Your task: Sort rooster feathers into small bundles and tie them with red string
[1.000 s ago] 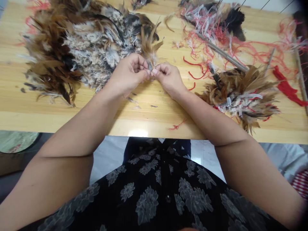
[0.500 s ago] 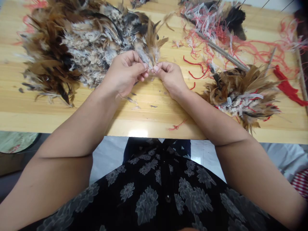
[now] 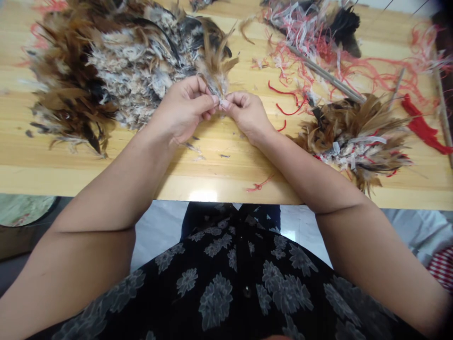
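feather tuft (image 3: 216, 66) – in both hands (image 3: 186, 106)

Above a pale wooden counter (image 3: 226, 174), the left hand (image 3: 187, 106) and the right hand (image 3: 246, 113) meet fingertip to fingertip, pinching the base of a small brown feather tuft (image 3: 216, 63) that fans away from the person. Just beyond the left hand lies a large pile of brown, grey and whitish feathers (image 3: 130, 66); to the right are a smaller feather bundle (image 3: 354, 132), thin rods (image 3: 327, 75), tangled pink and white strands (image 3: 300, 28) and a red strip (image 3: 426, 130).
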`<act>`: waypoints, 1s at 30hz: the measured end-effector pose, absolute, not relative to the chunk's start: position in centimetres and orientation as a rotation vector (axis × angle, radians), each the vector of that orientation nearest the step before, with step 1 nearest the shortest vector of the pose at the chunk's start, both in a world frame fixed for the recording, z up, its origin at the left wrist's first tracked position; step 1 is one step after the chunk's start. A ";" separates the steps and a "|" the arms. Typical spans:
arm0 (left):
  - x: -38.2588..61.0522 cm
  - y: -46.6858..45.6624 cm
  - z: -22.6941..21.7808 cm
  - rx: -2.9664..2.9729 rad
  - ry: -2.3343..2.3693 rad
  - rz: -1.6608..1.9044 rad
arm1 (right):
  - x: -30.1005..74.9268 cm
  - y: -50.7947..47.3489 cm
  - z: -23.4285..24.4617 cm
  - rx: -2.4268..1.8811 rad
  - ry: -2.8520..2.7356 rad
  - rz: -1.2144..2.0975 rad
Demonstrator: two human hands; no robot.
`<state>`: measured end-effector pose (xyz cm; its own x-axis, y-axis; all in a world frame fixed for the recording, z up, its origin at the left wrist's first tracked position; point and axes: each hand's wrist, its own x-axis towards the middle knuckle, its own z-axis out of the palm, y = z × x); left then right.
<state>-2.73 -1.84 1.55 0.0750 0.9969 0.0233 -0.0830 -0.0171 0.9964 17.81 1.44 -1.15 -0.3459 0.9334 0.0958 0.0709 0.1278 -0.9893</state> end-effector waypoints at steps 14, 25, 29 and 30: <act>-3.7 -0.5 -0.3 1.305 1.082 1.219 | 18.2 1.4 -1.1 -1.023 -1.757 1.199; -2.8 -1.6 1.5 1.277 0.974 1.180 | 18.4 0.6 0.4 -1.028 -1.744 1.244; -2.6 -1.3 1.4 1.309 0.915 1.165 | 18.5 0.7 0.2 -0.997 -1.766 1.260; -2.6 -1.4 1.4 1.319 0.915 1.163 | 18.5 0.8 0.2 -0.992 -1.773 1.266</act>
